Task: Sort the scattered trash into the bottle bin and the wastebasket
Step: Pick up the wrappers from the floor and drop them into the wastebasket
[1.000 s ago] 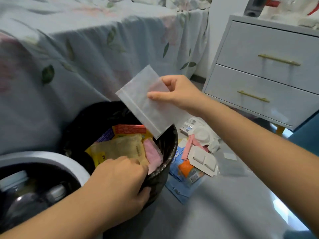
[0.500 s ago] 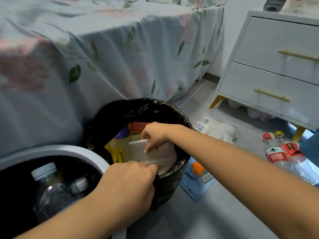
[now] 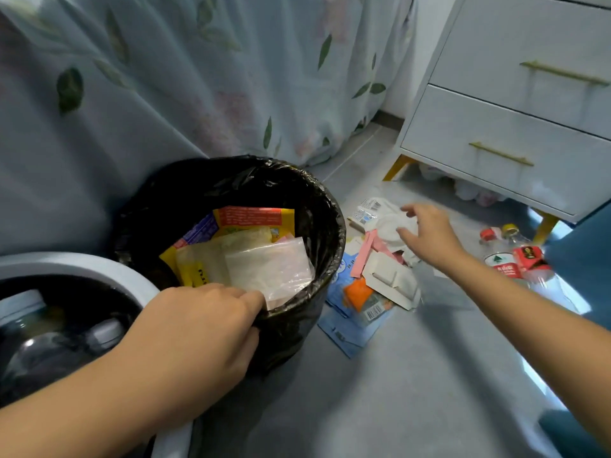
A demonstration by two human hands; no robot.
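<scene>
At the far left, the white-rimmed bottle bin (image 3: 82,264) holds clear plastic bottles, one with a white cap (image 3: 23,300). Just beside it to the right stands the wastebasket (image 3: 317,200), lined with a black bag and touching the leaf-printed bedsheet (image 3: 198,77) behind it. Inside lie a yellow and red wrapper (image 3: 254,218) and, on top, a clear plastic bag (image 3: 271,264). The left hand (image 3: 195,335) grips the wastebasket's near rim, fingers curled over the edge and thumb outside.

To the right, on the grey floor (image 3: 380,408), scattered trash lies in a heap: a blue packet (image 3: 347,332), an orange piece (image 3: 357,292), a white blister tray (image 3: 390,280), a pink strip (image 3: 363,256) and crumpled white paper (image 3: 390,223). The right hand (image 3: 426,234) hovers over the crumpled paper, fingers spread and relaxed, grasping nothing.

Further right, two plastic bottles (image 3: 509,256) with red labels lie on the floor near the white nightstand (image 3: 515,137) with gold handles.
</scene>
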